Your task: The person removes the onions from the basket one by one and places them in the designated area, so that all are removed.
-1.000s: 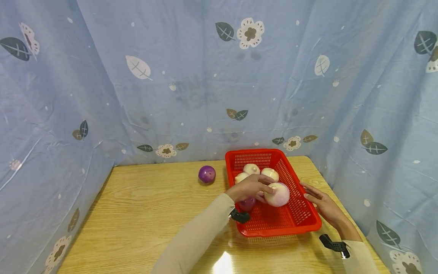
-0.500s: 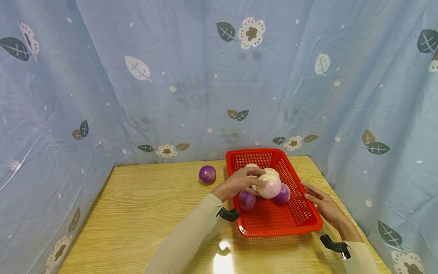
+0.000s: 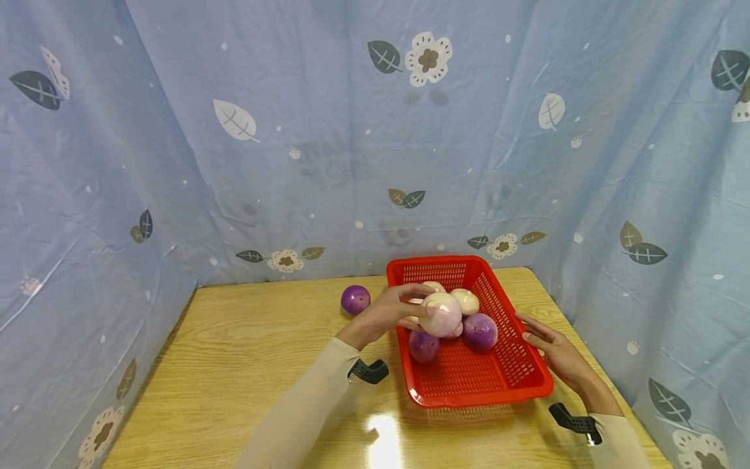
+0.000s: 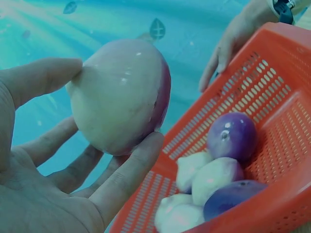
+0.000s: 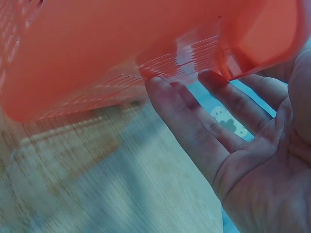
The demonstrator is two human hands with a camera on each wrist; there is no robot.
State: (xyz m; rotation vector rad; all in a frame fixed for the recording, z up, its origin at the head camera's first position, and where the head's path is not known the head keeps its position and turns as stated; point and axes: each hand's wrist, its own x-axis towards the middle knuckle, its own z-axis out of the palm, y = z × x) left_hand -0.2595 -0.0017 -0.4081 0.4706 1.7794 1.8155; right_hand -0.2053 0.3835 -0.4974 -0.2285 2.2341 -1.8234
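My left hand [image 3: 383,316] holds a white-and-purple turnip [image 3: 442,316] above the left side of a red plastic basket [image 3: 480,396]. In the left wrist view the thumb presses on its tapered white end, and the fingers support it from below. Inside the basket lie more turnips, some showing white sides and others, like the purple turnip [image 3: 480,331], showing purple tops. At the basket's right side is my right hand [image 3: 559,358], its fingers extended. The right wrist view shows those fingertips against or very near the basket's slotted wall [image 5: 109,90].
A single purple turnip [image 3: 355,300] sits on the wooden table [image 3: 252,352], left of the basket. A blue patterned curtain [image 3: 328,163] hangs behind the table and along both sides.
My left hand has moved left with the turnip, from over the basket's middle to its left side. That uncovers a purple turnip in the basket. The right hand stays put.
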